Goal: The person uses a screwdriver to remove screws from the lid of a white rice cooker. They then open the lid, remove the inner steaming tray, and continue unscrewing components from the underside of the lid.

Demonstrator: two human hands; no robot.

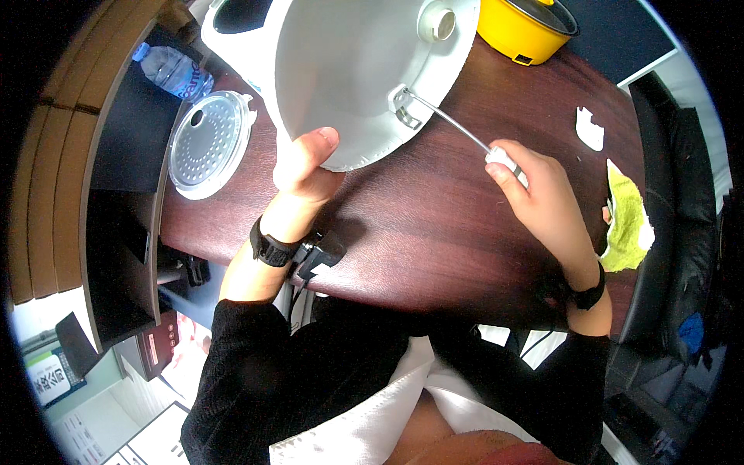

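Observation:
A large white hollow plastic housing (333, 85) with a looped handle is tilted up above the table, its open side toward me. My left hand (307, 164) grips its lower left rim, thumb on the edge and the other fingers hidden behind. Closed around the pale handle of a screwdriver (457, 126) is my right hand (540, 190). The thin metal shaft slants up and left into the housing. Its tip meets a small metal bracket (404, 108) on the inner wall. Higher on that wall sits a short round fitting (439, 24).
On the dark wooden table (418, 240) lie a perforated clear lid (211, 146) and a water bottle (172, 71) at left. A yellow pot (527, 29) stands at the far right. Nearer are a broken white piece (590, 129) and a yellow-green cloth (626, 221).

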